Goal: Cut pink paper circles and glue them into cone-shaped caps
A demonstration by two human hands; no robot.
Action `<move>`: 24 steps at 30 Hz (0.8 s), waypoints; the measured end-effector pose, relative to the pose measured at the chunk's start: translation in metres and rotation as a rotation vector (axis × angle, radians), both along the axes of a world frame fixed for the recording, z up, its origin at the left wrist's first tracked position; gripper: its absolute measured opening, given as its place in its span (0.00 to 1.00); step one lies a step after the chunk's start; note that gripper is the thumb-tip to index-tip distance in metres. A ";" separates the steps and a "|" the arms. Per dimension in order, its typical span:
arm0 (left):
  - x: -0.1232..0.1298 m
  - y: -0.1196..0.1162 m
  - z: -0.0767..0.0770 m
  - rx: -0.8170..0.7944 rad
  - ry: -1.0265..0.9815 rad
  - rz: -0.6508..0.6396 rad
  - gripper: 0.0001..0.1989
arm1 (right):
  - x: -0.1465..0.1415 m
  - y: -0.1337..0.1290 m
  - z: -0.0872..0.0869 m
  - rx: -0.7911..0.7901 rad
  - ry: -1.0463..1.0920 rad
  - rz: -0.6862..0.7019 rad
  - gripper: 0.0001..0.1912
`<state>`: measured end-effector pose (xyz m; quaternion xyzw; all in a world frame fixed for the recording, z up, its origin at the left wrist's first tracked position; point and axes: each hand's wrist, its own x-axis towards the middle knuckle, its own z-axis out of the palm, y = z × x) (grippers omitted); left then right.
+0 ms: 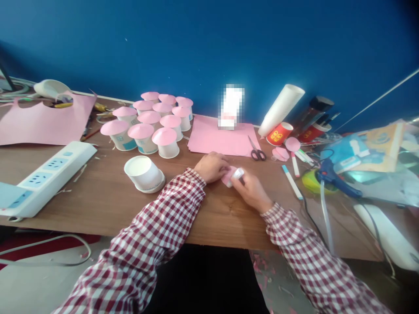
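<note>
My left hand [212, 168] rests on the table, its fingers curled onto a small piece of pink paper [225, 179]. Close beside it, my right hand [250, 189] is closed around a white marker [238, 173], whose lower end meets the paper and is hidden from me. Left of my left hand stands a white paper cup [142, 170] next to a white lid [153, 185]. Beyond it are several paper cups topped with pink paper cones [141, 131]. Pink paper sheets [219, 141] lie stacked ahead of my hands, with black-handled scissors [258, 153] on their right edge.
A power strip [49, 174] and a cut pink sheet [42, 122] lie left. At right are a red cup [279, 134], stacked white cups [281, 109], pink discs [292, 144], a marker [292, 182], and a blue glue gun [337, 176] with a trailing cord.
</note>
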<state>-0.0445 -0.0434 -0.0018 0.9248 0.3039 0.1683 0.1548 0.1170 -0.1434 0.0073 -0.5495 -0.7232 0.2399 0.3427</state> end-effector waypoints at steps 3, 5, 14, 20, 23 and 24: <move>0.000 0.000 0.000 -0.001 -0.011 -0.004 0.12 | 0.003 0.001 -0.001 -0.037 0.120 -0.032 0.13; -0.001 0.000 0.000 0.000 -0.017 -0.002 0.12 | 0.004 0.002 -0.002 -0.008 0.159 -0.077 0.13; 0.000 0.000 0.000 -0.005 0.001 0.000 0.12 | -0.004 0.000 -0.002 0.052 -0.066 -0.012 0.11; 0.000 0.000 0.000 -0.002 -0.003 -0.002 0.12 | 0.000 0.001 -0.002 -0.013 0.016 -0.013 0.13; 0.000 0.000 -0.001 -0.001 -0.020 0.001 0.12 | 0.002 0.000 -0.002 -0.017 0.133 -0.087 0.15; 0.000 0.000 -0.001 -0.002 -0.024 0.000 0.11 | 0.002 0.001 -0.003 -0.013 0.151 -0.103 0.15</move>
